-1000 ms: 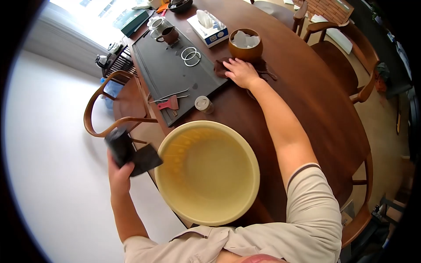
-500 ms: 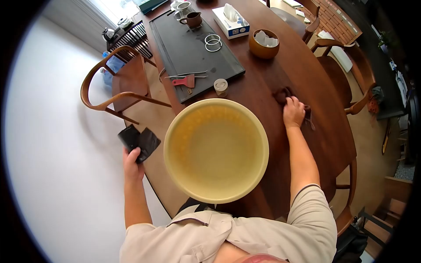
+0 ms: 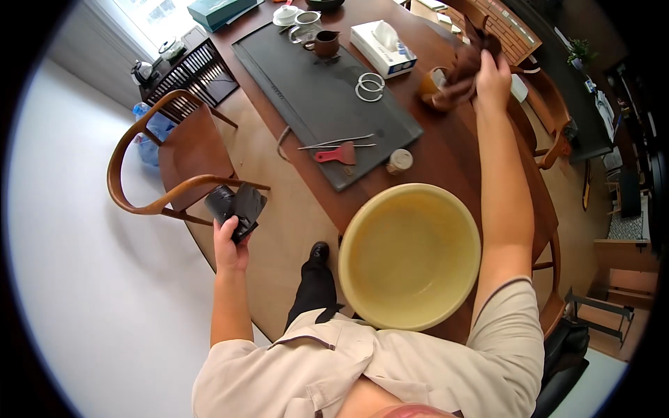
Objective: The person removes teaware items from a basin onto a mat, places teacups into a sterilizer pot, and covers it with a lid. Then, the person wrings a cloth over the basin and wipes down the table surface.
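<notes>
My left hand (image 3: 231, 240) is closed on a black roll (image 3: 237, 207) with a loose flap, left of the table. Up at the right, my right hand (image 3: 493, 80) grips a dark brown cloth (image 3: 468, 68), lifted and bunched, with parts hanging down. The cloth partly hides a round brown pot (image 3: 432, 87). A large yellow basin (image 3: 410, 256) stands at the near edge of the wooden table (image 3: 446, 150). Behind it is a small lidded jar (image 3: 400, 161), beside a black tray (image 3: 300, 90) that bears a red scraper (image 3: 337, 154), metal tongs and two white rings (image 3: 370, 87).
A tissue box (image 3: 383, 49), a brown pitcher (image 3: 324, 44) and glassware stand toward the far end of the table. One wooden chair (image 3: 195, 150) is at the left; others line the right side. Water bottles (image 3: 150, 132) are behind the left chair.
My right hand has raised the brown cloth from the tabletop and moved it forward over the pot. My left hand still holds the black roll. The view has shifted, putting the basin further right.
</notes>
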`<move>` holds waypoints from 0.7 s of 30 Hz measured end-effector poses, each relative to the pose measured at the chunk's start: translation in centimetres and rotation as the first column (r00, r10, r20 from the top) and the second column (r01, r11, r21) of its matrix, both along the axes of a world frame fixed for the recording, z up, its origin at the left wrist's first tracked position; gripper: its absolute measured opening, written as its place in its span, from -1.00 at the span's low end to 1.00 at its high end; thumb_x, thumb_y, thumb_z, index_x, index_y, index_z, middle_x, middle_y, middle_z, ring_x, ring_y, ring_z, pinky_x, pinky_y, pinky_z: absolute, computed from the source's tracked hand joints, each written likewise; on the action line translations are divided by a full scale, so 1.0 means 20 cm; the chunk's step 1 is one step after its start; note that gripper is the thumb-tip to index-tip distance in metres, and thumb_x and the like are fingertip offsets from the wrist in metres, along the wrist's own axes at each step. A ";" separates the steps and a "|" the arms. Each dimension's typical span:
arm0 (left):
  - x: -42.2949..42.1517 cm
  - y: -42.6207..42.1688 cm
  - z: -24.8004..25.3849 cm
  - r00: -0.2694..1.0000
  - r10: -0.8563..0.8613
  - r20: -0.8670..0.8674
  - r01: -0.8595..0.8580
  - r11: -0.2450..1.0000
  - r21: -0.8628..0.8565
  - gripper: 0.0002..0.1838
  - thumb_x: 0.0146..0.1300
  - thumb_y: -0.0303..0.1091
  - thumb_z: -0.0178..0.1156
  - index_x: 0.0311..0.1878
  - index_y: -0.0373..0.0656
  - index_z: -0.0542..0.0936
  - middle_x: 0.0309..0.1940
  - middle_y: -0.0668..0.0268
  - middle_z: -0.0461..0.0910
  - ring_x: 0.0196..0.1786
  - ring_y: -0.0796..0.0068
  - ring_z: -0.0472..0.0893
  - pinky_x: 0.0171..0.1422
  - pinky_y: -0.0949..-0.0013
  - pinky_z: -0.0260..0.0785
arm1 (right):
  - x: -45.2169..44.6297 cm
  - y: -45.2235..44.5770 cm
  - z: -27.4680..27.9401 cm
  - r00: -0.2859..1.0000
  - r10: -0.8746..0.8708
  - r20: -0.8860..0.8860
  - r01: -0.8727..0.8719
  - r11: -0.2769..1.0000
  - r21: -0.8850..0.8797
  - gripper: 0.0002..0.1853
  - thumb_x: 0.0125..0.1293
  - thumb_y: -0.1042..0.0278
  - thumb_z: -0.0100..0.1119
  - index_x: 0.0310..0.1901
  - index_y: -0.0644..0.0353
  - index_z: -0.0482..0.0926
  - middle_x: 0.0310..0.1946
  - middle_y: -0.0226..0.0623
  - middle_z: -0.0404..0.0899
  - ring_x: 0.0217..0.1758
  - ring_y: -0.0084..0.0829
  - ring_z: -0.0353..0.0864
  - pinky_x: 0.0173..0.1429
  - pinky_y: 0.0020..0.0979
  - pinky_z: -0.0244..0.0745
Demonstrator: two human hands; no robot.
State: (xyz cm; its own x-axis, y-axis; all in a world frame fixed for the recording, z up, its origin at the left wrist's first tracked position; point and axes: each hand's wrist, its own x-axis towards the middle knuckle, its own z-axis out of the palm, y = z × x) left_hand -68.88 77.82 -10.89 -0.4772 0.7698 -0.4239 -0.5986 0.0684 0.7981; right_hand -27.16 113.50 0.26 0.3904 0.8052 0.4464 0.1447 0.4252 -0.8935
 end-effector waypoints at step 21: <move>-0.83 0.19 -0.33 0.994 0.019 -0.105 -0.025 0.998 -0.055 -0.47 0.16 -0.42 0.15 0.25 -0.18 0.35 0.05 0.26 0.53 0.05 0.35 0.57 0.13 0.26 0.47 | -1.59 0.32 -0.98 0.012 0.452 0.892 0.487 0.776 -0.400 -0.54 0.27 0.25 -0.01 0.12 0.37 0.45 0.12 -0.01 0.49 0.18 -0.17 0.44 0.16 -0.16 0.30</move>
State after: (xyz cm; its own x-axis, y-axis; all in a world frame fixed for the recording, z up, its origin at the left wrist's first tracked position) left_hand -85.44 81.53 -17.56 -0.5374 0.7352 -0.4130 -0.5143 0.1023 0.8515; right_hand -58.88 119.94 -19.43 0.0073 0.9977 -0.0676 0.9891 0.0028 0.1473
